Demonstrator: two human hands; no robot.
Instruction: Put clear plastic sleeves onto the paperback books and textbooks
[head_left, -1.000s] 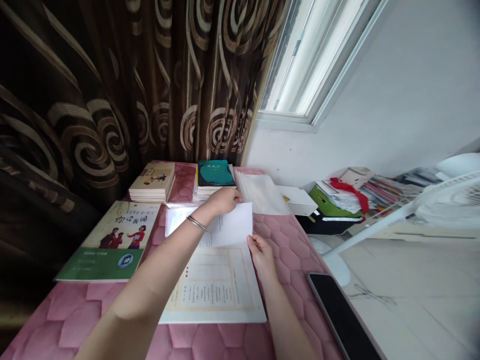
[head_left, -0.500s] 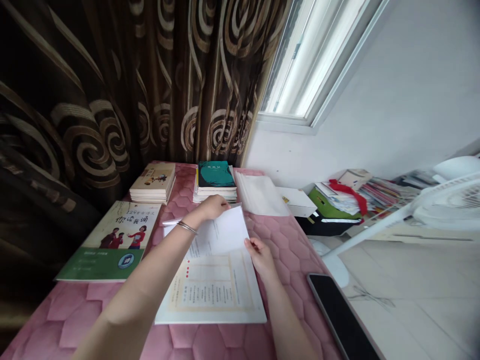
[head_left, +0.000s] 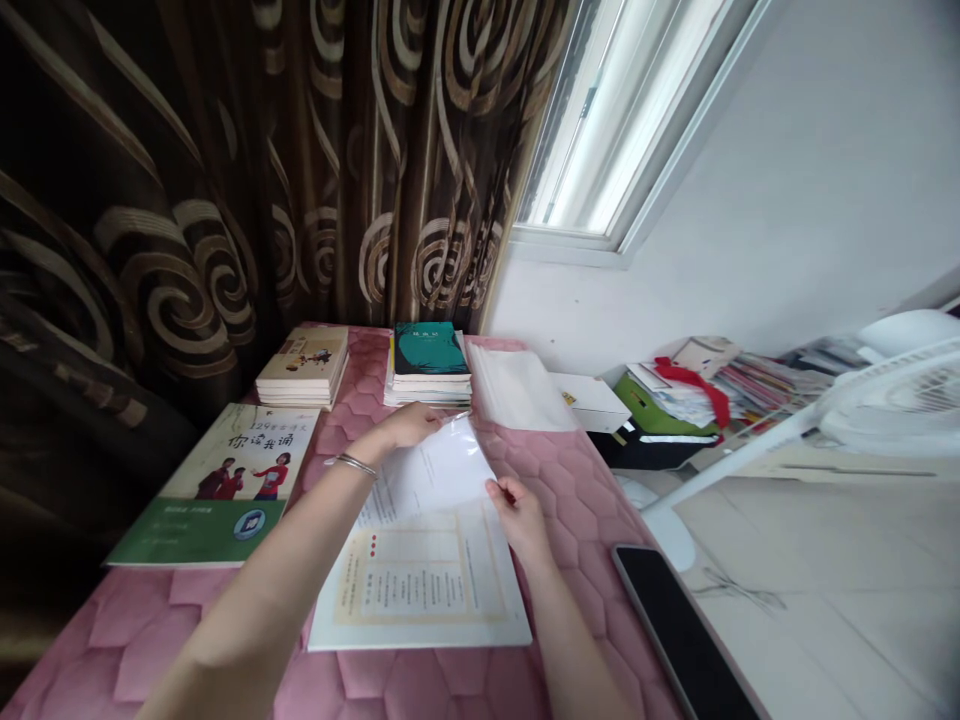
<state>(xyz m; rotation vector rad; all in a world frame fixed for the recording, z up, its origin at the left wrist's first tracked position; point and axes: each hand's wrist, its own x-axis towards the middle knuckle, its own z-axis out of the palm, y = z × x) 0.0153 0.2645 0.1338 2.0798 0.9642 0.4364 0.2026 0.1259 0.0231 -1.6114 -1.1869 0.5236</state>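
Note:
A book (head_left: 420, 635) lies back cover up on the pink padded surface, its printed lower part facing me. Across its far half a white page or cover flap (head_left: 431, 475) is lifted, and glossy clear plastic film (head_left: 463, 432) glints at its far right corner. My left hand (head_left: 411, 425), with a metal bangle at the wrist, reaches over the book and pinches the film at the far edge; its fingertips are partly hidden. At the right edge my right hand (head_left: 517, 515) is closed, thumb and fingers pinching the edge of the flap.
A large green-and-white book (head_left: 217, 490) lies left. Behind stand a stack of tan books (head_left: 304, 365), a stack topped by a teal book (head_left: 430, 350) and a pile of translucent plastic covers (head_left: 517, 390). A phone (head_left: 675, 630) lies right, beside a white fan (head_left: 885, 390).
My left hand has shifted slightly left and nearer to me along the far edge, and clear film now shows beside it. My right hand has hardly moved.

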